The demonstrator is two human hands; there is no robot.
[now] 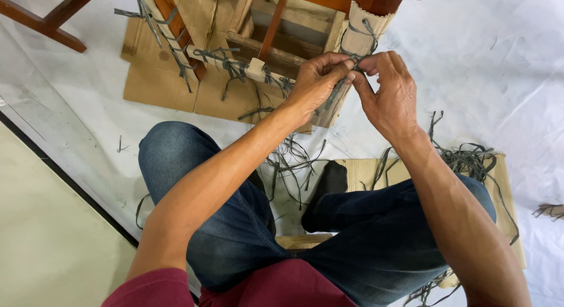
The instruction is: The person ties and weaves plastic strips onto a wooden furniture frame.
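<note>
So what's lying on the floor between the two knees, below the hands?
In the head view, a loose tangle of grey strips lies on the white floor sheet between the knees. The left hand and right hand pinch a strip above it.

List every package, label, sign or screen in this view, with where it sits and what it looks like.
No labels, signs or screens show.
Cardboard wrap: tan, curved round a chair leg, tied with grey strap; both hands, left hand and right hand, work at its knot.
Cardboard wrap on rail: tan strip, strapped, left of the hands.
Cardboard sheet: flat, brown, under the chair on the white floor.
</note>
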